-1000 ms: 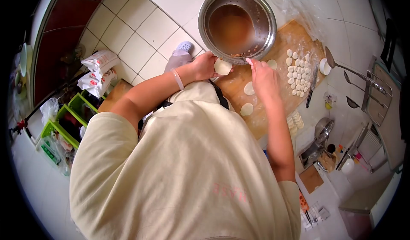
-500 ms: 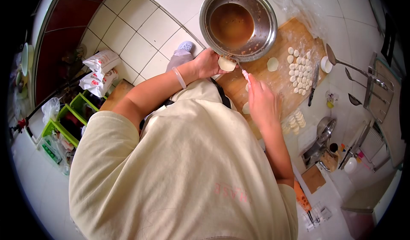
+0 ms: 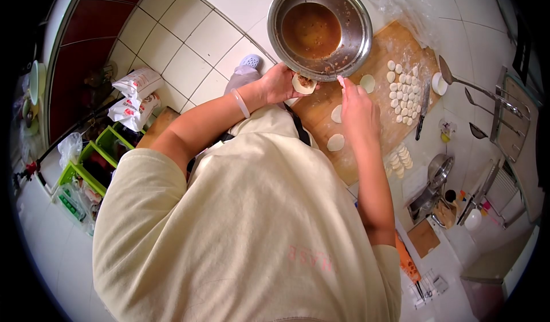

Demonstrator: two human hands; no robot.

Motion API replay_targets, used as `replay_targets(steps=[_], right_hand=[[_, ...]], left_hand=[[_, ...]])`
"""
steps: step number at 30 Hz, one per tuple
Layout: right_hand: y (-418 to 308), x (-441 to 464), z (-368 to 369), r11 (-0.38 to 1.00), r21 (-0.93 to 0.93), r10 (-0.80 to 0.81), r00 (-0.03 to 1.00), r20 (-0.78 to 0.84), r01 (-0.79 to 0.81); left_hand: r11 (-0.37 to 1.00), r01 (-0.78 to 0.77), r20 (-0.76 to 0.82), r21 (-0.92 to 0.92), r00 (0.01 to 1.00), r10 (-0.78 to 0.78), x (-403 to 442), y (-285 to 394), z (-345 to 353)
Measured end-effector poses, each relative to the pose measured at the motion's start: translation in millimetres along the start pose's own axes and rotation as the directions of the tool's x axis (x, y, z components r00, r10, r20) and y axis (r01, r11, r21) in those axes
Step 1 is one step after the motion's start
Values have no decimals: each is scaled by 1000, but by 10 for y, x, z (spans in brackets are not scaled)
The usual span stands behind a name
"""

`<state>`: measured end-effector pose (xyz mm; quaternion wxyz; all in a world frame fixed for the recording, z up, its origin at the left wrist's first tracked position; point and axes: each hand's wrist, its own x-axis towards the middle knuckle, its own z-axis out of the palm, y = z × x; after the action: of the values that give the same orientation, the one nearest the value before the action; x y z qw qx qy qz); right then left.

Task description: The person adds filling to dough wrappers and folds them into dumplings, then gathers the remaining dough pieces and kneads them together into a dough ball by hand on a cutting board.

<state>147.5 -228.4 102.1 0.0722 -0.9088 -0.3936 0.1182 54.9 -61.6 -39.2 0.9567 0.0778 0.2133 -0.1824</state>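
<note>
Kitchen counter, head view: pale surface beneath a floury wooden board (image 3: pixel 318 113), steel bowl (image 3: pixel 354 42) at its edge.
Risk: filling (image 3: pixel 306 81) sits right by the wrapper's rim; a tilt of the supporting fingers could spill it, or a smear could spoil the seal.
Dumpling wrapper (image 3: pixel 302 88): just below the bowl, open face up, filling towards the bowl, bare dough towards the wearer; nearly round, no clear long axis.
Left hand (image 3: pixel 278 85): fingers curled beneath, cradling the wrapper; can't tell whether the thumb pinches.
Right hand (image 3: pixel 360 116): fingers pressed together, pinching a pink-handled utensil (image 3: pixel 341 81), handle slanting towards the bowl, far end unclear.
</note>
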Motion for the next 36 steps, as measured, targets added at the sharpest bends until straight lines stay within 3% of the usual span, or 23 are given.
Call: replay_targets(steps=[2,6,11,17,22,27,29,33,35,36], right_hand=[[60,26,79,992,-123,-19,994,104,32],[-101,-70,-76,997,-68,-26,987,161,37],[-365,-292,-70,982,175,-70,997,19,66],[-300,-518,-21,983,85,-172,982,82,165],[-191,-541,-12,979,142,-137,989,-47,143],[-193,-626,49,977,192,-83,996,-42,89],[-189,-627,64,957,269,-82,989,-126,113],[-138,-609,21,968,245,-42,999,-30,48],[-63,-429,-44,961,256,-47,972,-229,106],[15,-316,-25,961,254,-46,972,-229,106]], left_hand=[[1000,-8,3,2,1000,8,-3,9,-25],[1000,-26,-36,-6,999,26,-18,19,-43],[995,7,-116,-100,993,-18,-129,44,0],[991,3,-95,-133,995,-16,-179,54,-1],[995,-14,-158,-96,987,-1,-160,51,74],[990,36,-37,-140,998,-41,-104,22,42],[991,24,-65,-132,997,-33,-89,9,62],[990,21,-62,-140,998,-30,-114,26,136],[993,13,-65,-117,998,-21,-98,17,106],[995,5,-71,-96,997,-12,-93,9,94]])
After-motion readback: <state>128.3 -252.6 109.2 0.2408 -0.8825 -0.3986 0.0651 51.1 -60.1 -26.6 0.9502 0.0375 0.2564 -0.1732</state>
